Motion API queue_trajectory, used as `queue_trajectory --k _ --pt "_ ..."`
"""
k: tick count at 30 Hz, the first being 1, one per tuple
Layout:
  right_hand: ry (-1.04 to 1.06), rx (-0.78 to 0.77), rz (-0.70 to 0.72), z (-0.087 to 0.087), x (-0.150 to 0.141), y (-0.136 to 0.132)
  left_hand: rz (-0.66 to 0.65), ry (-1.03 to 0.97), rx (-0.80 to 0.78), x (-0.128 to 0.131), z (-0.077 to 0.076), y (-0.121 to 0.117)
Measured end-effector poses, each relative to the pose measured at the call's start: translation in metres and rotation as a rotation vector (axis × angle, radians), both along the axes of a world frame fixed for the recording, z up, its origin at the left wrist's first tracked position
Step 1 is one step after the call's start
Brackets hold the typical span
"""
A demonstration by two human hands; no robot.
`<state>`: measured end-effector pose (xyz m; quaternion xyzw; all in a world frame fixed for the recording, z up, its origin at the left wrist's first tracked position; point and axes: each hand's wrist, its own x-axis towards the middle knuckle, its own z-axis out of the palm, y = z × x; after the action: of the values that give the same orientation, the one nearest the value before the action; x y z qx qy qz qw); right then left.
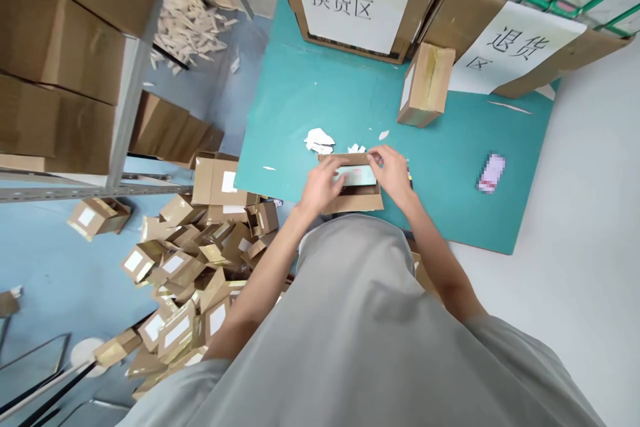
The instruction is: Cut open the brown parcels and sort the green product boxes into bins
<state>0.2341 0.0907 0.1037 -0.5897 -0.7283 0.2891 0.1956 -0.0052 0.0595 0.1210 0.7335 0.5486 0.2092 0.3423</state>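
Observation:
An opened small cardboard box lies on the teal mat in front of me. Inside it is a pale green and white packet. My left hand grips the box's left side with fingers curled over the packet's end. My right hand pinches the packet's right end at the box's top edge. Torn white paper scraps lie just beyond the box.
A closed small carton stands on the mat ahead. Two large labelled cartons hold green-edged boxes. A heap of opened small boxes covers the floor at left. Metal shelving with big cartons stands far left. A small blurred item lies on the mat.

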Motion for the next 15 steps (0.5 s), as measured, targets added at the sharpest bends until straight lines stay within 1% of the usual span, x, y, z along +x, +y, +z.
queue_trajectory --k 2,3,5,7,10,12,15 --pt "-0.062 -0.065 0.132 -0.003 -0.005 -0.020 -0.088 0.087 -0.065 0.012 -0.008 -0.022" --pt "-0.113 -0.094 0.188 -0.006 -0.008 -0.028 -0.110 0.148 -0.083 0.015 -0.013 -0.029" --pt "-0.240 -0.135 0.252 -0.014 -0.012 -0.036 -0.104 0.269 -0.092 0.017 -0.026 -0.037" --pt "-0.369 -0.161 0.265 -0.021 -0.014 -0.039 -0.063 0.359 -0.083 0.009 -0.036 -0.037" --pt "-0.498 -0.181 0.261 -0.025 -0.016 -0.039 -0.020 0.427 -0.073 -0.007 -0.046 -0.030" --pt "-0.544 -0.192 0.246 -0.026 -0.019 -0.038 -0.025 0.462 -0.082 -0.015 -0.049 -0.024" --pt "-0.588 -0.210 0.202 -0.028 -0.026 -0.036 -0.045 0.548 -0.106 -0.017 -0.055 -0.014"
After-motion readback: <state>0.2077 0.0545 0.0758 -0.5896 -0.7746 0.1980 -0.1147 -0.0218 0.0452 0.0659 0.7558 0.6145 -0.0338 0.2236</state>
